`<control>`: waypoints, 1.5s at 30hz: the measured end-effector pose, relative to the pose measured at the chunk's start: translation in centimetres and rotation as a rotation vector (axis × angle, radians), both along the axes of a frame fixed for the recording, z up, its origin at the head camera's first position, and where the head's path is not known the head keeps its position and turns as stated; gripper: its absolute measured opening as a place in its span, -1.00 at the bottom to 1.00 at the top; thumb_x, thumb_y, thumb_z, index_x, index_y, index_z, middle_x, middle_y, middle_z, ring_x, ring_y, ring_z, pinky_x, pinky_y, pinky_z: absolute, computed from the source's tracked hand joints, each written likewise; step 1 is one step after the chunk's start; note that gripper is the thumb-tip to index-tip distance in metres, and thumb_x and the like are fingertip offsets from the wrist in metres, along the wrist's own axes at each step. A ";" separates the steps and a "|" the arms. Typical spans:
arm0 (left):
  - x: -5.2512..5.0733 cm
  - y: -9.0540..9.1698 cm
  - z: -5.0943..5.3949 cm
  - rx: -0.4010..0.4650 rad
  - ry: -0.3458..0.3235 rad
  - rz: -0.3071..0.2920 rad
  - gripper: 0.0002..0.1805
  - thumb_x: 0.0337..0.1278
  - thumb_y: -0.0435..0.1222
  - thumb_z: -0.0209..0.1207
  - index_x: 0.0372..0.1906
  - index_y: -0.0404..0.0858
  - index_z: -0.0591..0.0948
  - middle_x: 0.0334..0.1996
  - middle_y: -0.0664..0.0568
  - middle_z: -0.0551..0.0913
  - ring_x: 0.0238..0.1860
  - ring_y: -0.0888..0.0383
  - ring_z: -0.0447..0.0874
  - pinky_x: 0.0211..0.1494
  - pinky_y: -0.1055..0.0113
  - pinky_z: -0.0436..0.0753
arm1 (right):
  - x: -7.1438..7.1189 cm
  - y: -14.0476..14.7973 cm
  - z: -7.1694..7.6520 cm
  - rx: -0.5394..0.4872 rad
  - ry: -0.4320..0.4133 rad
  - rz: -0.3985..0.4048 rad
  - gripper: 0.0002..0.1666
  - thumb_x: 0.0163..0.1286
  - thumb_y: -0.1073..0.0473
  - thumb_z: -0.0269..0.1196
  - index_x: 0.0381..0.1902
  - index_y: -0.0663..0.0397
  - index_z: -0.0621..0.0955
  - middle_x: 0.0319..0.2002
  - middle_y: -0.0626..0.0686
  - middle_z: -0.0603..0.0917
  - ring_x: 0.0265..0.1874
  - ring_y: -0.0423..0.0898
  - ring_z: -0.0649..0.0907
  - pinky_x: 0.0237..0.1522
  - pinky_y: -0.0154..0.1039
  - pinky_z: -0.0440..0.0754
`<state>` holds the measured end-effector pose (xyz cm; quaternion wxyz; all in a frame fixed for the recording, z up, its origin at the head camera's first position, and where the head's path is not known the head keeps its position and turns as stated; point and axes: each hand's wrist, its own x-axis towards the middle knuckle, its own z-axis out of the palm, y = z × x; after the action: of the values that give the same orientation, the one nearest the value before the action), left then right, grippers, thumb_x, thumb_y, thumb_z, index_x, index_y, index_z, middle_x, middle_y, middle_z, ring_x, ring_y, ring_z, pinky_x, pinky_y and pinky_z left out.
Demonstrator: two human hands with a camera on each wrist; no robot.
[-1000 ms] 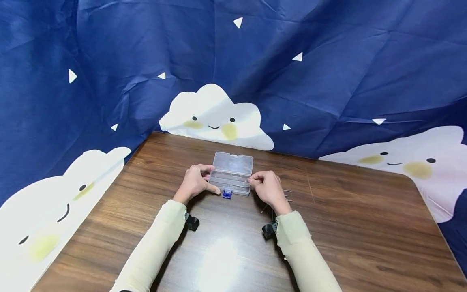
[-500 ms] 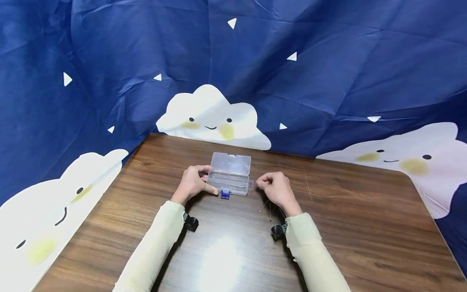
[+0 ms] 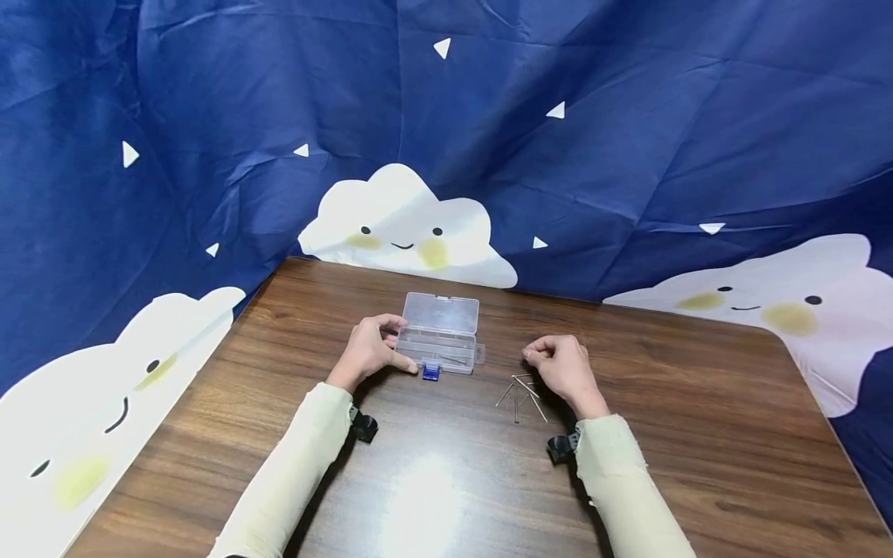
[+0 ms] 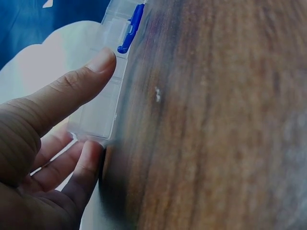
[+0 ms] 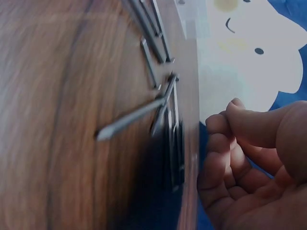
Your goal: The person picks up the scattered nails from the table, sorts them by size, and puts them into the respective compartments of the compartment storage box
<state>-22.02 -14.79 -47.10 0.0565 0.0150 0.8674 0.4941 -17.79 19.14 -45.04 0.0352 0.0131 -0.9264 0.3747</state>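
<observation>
A clear plastic box (image 3: 436,353) stands on the table with its lid (image 3: 443,313) raised at the back. A blue latch (image 3: 431,371) hangs from its front, and a clear flap (image 3: 480,354) sticks out at the right end. At least one thin nail (image 3: 453,359) lies in the front compartment. My left hand (image 3: 370,353) grips the box's left end, thumb at the front and fingers round the end. To the right, my right hand (image 3: 558,366) hovers above loose nails (image 5: 170,124), thumb against a curled index finger, with nothing visible in the pinch.
The brown wooden table (image 3: 628,465) runs back to a blue curtain (image 3: 628,155) printed with white clouds. Several nails lie scattered and crossed right of the box, some partly under the right hand.
My right hand has left the box's right end and moved right, over the nails. The clear flap and more of the nails have come into sight. My left hand keeps its grip.
</observation>
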 end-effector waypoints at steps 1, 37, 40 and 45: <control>0.0 0.0 0.0 0.004 0.004 -0.001 -0.08 -0.93 -0.34 0.77 0.00 -0.12 0.71 -0.18 -0.01 0.67 -0.19 0.07 0.63 -0.08 0.21 0.63 | 0.0 0.2 -0.1 0.004 -0.001 -0.003 -0.89 0.34 0.18 0.38 -0.37 0.07 0.78 -0.53 -0.11 0.71 -0.44 -0.12 0.61 -0.16 -0.11 0.48; 0.1 0.0 -0.1 0.006 0.031 -0.026 -0.09 -0.86 -0.34 0.76 0.03 -0.13 0.70 -0.26 -0.01 0.65 -0.24 0.09 0.57 -0.13 0.23 0.59 | 0.1 3.4 0.0 0.221 -0.072 0.050 -0.90 0.18 0.29 0.40 -0.51 0.06 0.70 -0.58 -0.11 0.64 -0.36 0.03 0.62 -0.12 0.03 0.56; 0.2 0.0 -0.1 0.002 0.029 -0.025 -0.09 -0.85 -0.35 0.76 0.03 -0.15 0.70 -0.25 -0.02 0.65 -0.23 0.09 0.58 -0.13 0.23 0.59 | 0.1 3.3 0.1 0.243 -0.075 0.064 -0.87 0.21 0.34 0.30 -0.51 0.05 0.67 -0.56 -0.07 0.61 -0.38 0.06 0.59 -0.15 0.02 0.54; 0.1 0.0 -0.1 0.001 0.038 -0.034 -0.09 -0.87 -0.35 0.76 0.03 -0.16 0.70 -0.26 -0.02 0.64 -0.25 0.10 0.57 -0.15 0.23 0.59 | 0.2 3.4 0.0 0.191 -0.045 0.035 -0.86 0.29 0.33 0.25 -0.43 0.06 0.70 -0.50 -0.03 0.66 -0.33 0.09 0.60 -0.12 0.06 0.52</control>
<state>-21.95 -14.80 -47.24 0.0486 0.0391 0.8677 0.4931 -17.59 22.50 -45.01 0.0065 0.0244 -0.9581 0.2853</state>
